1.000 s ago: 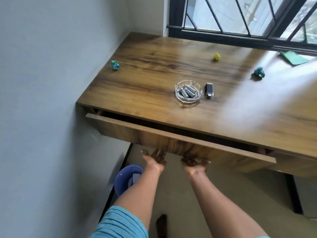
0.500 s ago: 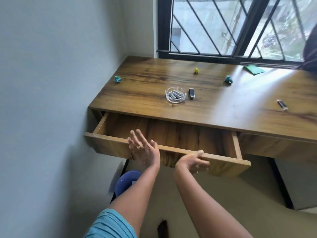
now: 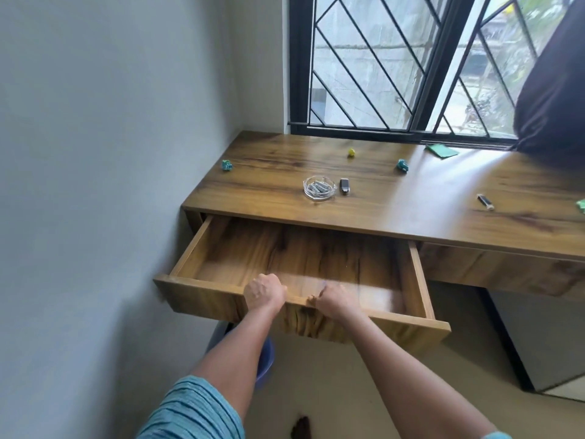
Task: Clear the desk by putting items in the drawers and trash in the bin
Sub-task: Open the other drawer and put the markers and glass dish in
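Both arms reach forward from the bottom of the frame to the drawer (image 3: 421,280) in the centre. The left hand (image 3: 265,291) and the right hand (image 3: 337,301) sit side by side on its front edge, and the fingers (image 3: 327,294) of each curl over this edge and grip it. Half a second ago both hands were open in the air and the drawer was pulled out less. On the tabletop (image 3: 411,213) above lie a glass ashtray (image 3: 319,189), a small black device (image 3: 345,186) just beside it, a teal paper ball (image 3: 226,165), a yellow paper ball (image 3: 351,152) and a green sheet (image 3: 441,151) near the window (image 3: 364,74). The left forearm partly hides the blue bin (image 3: 266,359) on the floor.
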Tool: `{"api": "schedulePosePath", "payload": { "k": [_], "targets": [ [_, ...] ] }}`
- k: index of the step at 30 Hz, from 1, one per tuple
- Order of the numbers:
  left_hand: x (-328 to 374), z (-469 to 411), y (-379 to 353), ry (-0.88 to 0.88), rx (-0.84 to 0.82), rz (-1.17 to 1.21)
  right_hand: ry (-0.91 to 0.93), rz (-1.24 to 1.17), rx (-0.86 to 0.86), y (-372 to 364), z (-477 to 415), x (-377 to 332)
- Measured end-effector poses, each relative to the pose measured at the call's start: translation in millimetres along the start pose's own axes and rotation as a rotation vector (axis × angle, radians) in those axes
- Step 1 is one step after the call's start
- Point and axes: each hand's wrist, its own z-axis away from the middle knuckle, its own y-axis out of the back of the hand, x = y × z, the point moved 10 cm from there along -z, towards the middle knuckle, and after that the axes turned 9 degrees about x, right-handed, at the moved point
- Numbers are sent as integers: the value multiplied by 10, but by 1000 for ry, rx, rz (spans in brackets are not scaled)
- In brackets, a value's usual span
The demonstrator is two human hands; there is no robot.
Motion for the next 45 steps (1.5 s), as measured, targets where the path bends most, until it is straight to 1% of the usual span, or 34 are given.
{"api": "schedulePosePath", "payload": {
  "k": [2, 6, 10, 14, 18, 23, 26, 28, 32, 34, 35, 36, 38, 39, 42, 43, 45],
  "targets": [
    [-58, 95, -7, 2, -45, -69, 13, 48, -93, -42, 84, -9],
    [-146, 253, -13, 4, -130, -161, 55, 152, -208, -125, 257, -12],
    [-180, 376, -58, -29, -200, -236, -21, 168, -330, -290, 367, 96],
    [-231, 490, -137, -54, -273, -281, -93, 90, -463, -449, 515, 160],
    [-313, 629, -197, -55, -391, -312, -142, 57, -554, -590, 666, 194],
    [-375, 891, -285, -46, -622, -368, -160, 32, -667, -703, 892, 196],
    [-396, 1076, -349, -34, -788, -400, -169, 15, -743, -783, 1017, 191],
    [-411, 1178, -374, -34, -859, -432, -168, 0, -795, -836, 1104, 176],
    [-398, 1294, -400, -31, -945, -423, -197, -46, -898, -950, 1211, 217],
    [-394, 1278, -416, -2, -980, -391, -224, -120, -941, -1009, 1188, 232],
    [-400, 1255, -442, 29, -1003, -366, -232, -175, -912, -1006, 1108, 225],
    [-406, 1216, -476, 80, -1015, -326, -223, -226, -829, -968, 971, 219],
    [-352, 983, -546, 180, -948, -187, -136, -271, -557, -751, 550, 170],
    [-265, 772, -556, 195, -853, -98, -90, -268, -423, -606, 334, 133],
    [138, 56, -277, 85, -463, 102, -21, -277, -107, -138, -201, 28],
    [278, -167, -160, 63, -365, 155, -22, -285, -25, 21, -355, 2],
    [513, -588, 41, 70, -240, 284, -21, -292, 98, 325, -674, -59]
  ]
}}
